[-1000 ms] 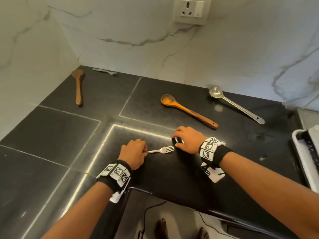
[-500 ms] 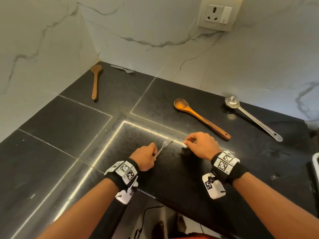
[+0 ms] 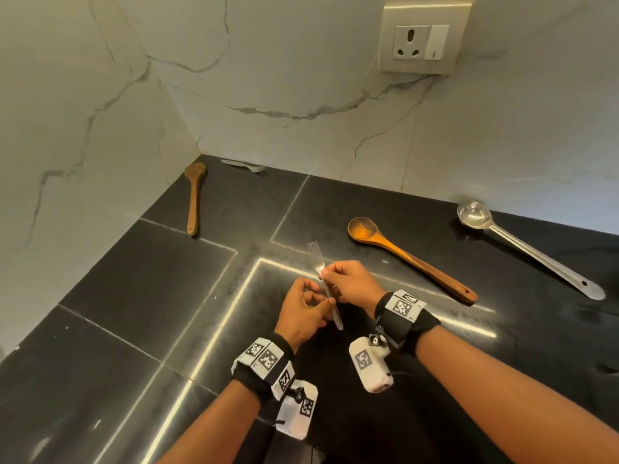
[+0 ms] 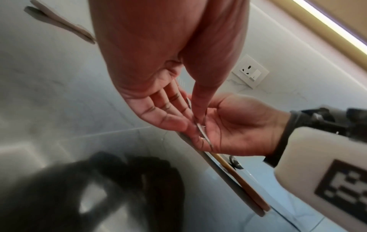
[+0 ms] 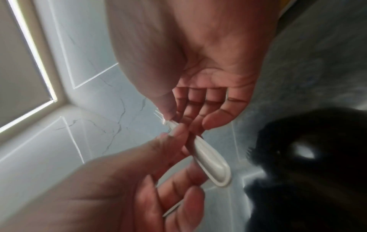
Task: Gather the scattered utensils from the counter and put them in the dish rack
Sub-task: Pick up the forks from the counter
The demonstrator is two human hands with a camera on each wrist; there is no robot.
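Both hands, left hand (image 3: 303,311) and right hand (image 3: 351,284), pinch one fork (image 3: 323,279) above the dark surface (image 3: 134,296), apparently passing it across for carrying.

White marbled walls (image 3: 268,78), black stone counter (image 3: 134,296), wall socket (image 3: 423,38)

Black wristbands (image 3: 407,321), seemingly tag-printed white blocks (image 3: 370,368)

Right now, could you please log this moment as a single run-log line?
phase: fork handover | fork: off counter, pinched by right hand and left hand | on counter: two wooden spoons, ladle, second fork | rack: unseen
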